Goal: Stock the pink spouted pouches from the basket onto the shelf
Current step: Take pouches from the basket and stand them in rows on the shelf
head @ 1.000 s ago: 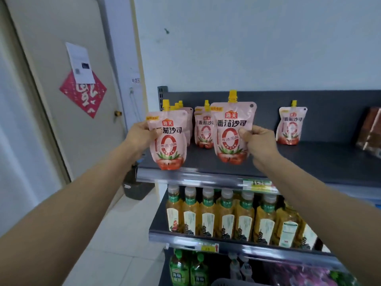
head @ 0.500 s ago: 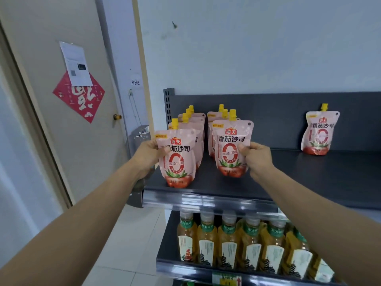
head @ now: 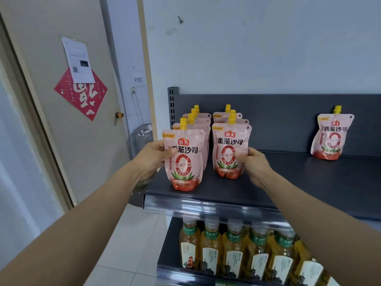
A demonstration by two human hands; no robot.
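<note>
Pouches (head: 184,159) are showing pink with yellow caps, red bases and a red 0; the shelf (head: 309,182) is looking dark grey.

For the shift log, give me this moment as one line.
step: placing pouches | left hand: holds front-left pouch | right hand: holds front-right pouch | both upright on shelf | basket: unseen

Upright pink pouches (head: 185,159) on grey shelf (head: 309,182)

Head view — close, facing forward, seemingly slightly down at shelf (head: 268,186).
</note>
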